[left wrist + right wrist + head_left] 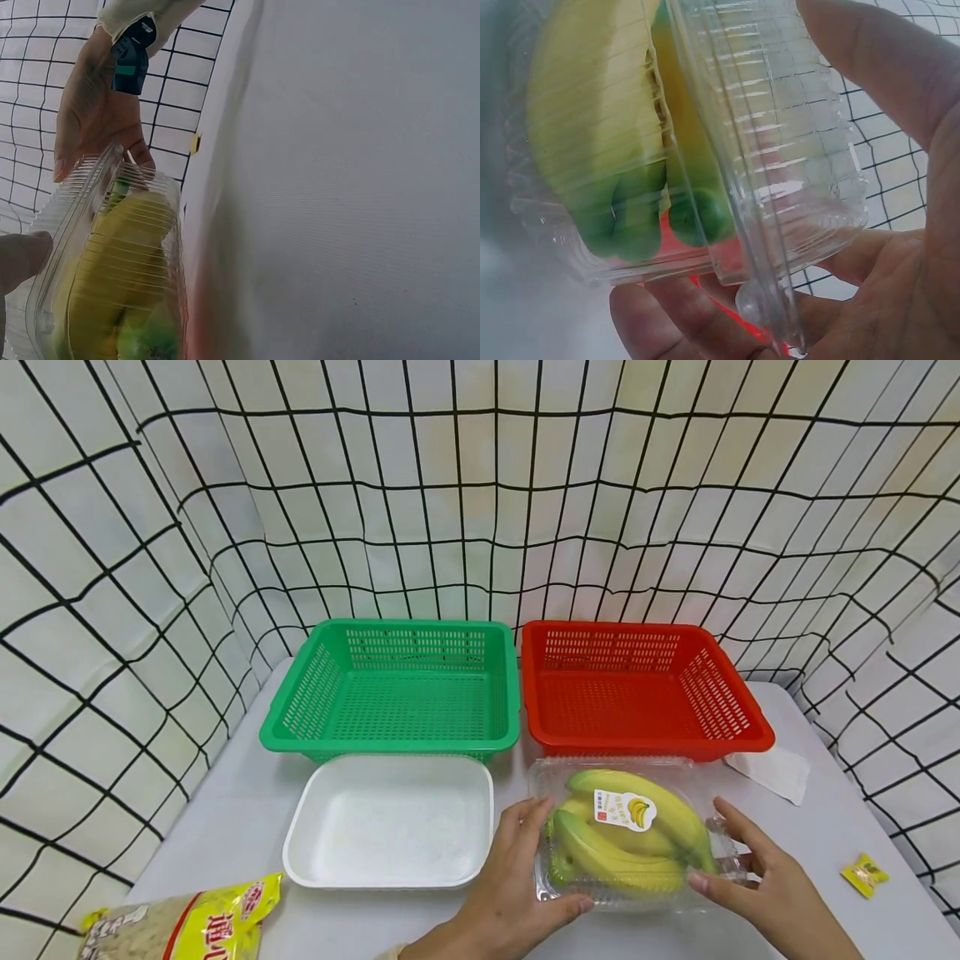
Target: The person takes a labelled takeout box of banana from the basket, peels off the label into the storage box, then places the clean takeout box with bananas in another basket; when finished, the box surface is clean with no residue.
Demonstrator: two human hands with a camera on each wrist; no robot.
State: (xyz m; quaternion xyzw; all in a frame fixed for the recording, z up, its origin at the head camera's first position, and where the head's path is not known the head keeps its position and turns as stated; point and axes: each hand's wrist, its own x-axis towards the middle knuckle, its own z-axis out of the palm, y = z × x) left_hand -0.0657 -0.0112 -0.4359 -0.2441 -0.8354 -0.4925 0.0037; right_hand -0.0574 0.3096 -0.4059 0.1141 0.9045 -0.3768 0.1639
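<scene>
A clear plastic clamshell box [667, 767] of bananas [622, 860] sits at the front right in the head view, a white banana-print label [625, 810] on its lid. My left hand [504, 883] holds its left side, thumb along the near edge and fingers toward the far corner. On the opposite side my right hand [776, 881] grips the box's edge between thumb and fingers. Through the ribbed wall in the right wrist view, green banana tips [697, 216] show, with curled fingers [686, 315] at the end of the box. The left wrist view catches my left thumb [26, 259] against the lid.
Behind the box stands a red basket [750, 739], with a green basket [273, 735] to its left. A white tray [386, 822] lies before the green one. A yellow printed bag [217, 927], a small yellow packet [865, 874] and white paper [780, 774] lie around. Black netting [495, 489] encloses the table.
</scene>
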